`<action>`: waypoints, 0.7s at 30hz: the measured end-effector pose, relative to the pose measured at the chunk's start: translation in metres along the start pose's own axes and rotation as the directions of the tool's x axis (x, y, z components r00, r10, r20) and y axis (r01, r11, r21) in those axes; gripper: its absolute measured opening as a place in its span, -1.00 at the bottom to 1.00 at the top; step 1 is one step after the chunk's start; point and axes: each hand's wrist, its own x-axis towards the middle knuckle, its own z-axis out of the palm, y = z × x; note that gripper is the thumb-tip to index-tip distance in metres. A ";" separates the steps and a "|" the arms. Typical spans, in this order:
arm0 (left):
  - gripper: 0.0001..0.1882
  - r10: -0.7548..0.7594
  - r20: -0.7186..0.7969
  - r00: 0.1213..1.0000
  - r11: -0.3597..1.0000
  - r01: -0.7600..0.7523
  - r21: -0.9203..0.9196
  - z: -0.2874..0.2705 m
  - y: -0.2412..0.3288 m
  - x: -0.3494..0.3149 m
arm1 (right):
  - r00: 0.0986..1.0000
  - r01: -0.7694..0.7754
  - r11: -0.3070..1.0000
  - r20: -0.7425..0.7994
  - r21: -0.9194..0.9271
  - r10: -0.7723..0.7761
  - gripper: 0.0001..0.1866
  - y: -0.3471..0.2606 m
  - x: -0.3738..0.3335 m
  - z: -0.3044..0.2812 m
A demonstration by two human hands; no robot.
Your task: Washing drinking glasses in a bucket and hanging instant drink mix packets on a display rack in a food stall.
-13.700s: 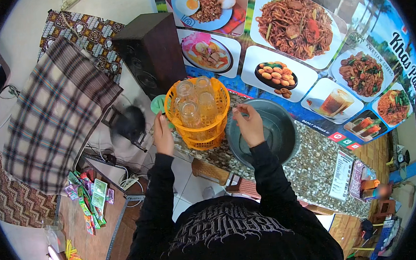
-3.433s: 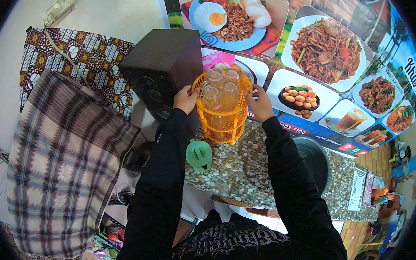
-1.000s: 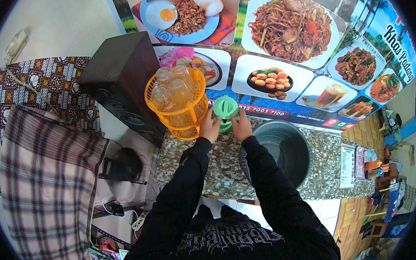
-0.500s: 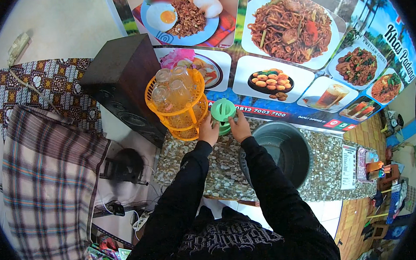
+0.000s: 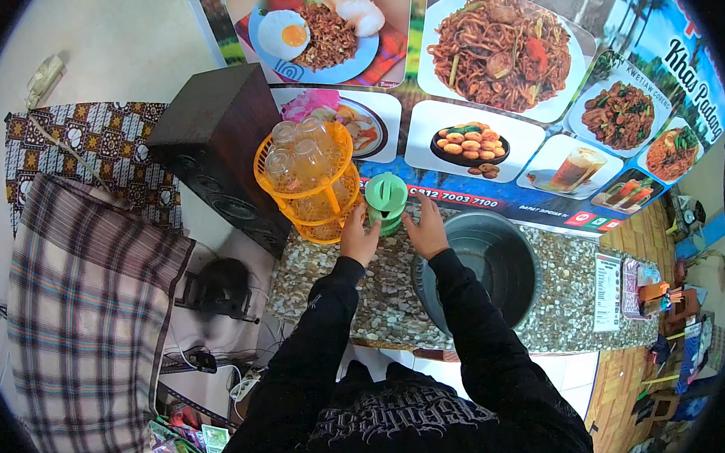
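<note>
A light-green plastic container with a round ridged lid (image 5: 386, 194), perhaps a pitcher, stands on the pebbled counter (image 5: 380, 308). My left hand (image 5: 358, 238) is open just left of it, fingers pointing up along its side; I cannot tell whether they touch it. On the other side my right hand (image 5: 427, 231) is open, fingers stretched and apart from the container. Close beyond my left hand is a two-tier orange plastic rack (image 5: 344, 201) with several upturned clear glasses (image 5: 311, 156) on top. A dark grey basin (image 5: 498, 272) sits right beside my right forearm.
A dark wooden speaker (image 5: 207, 128) stands left of the rack. Behind the counter rises a banner with food pictures (image 5: 459, 179). A printed sheet (image 5: 607, 290) and a small caddy (image 5: 642, 288) lie at the right end. A plaid cloth (image 5: 94, 318) hangs at left.
Both hands have let go of the green container and drawn back from its sides, the right one opening outward. The container stays upright in about the same place.
</note>
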 end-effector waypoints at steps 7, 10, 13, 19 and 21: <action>-0.33 0.126 0.023 0.992 0.977 -0.128 0.168 -0.011 0.047 -0.027 | 0.994 0.105 0.989 0.010 -0.105 -0.105 -0.36 -0.033 -0.040 -0.044; -0.31 0.193 0.049 0.980 0.967 -0.199 0.158 -0.019 0.070 -0.045 | 0.995 0.103 0.992 0.006 -0.077 -0.102 -0.39 -0.051 -0.060 -0.062; -0.37 0.193 0.069 0.979 0.964 -0.202 0.174 -0.030 0.089 -0.071 | 0.991 0.135 0.988 0.025 -0.075 -0.133 -0.41 -0.072 -0.084 -0.080; -0.42 0.124 0.097 0.988 0.985 -0.134 0.112 -0.049 0.097 -0.150 | 0.991 0.106 0.993 0.085 -0.053 -0.101 -0.44 -0.091 -0.149 -0.117; -0.42 0.105 0.102 0.989 0.985 -0.118 0.125 -0.052 0.098 -0.176 | 0.989 0.091 0.992 0.127 -0.091 -0.079 -0.46 -0.086 -0.173 -0.127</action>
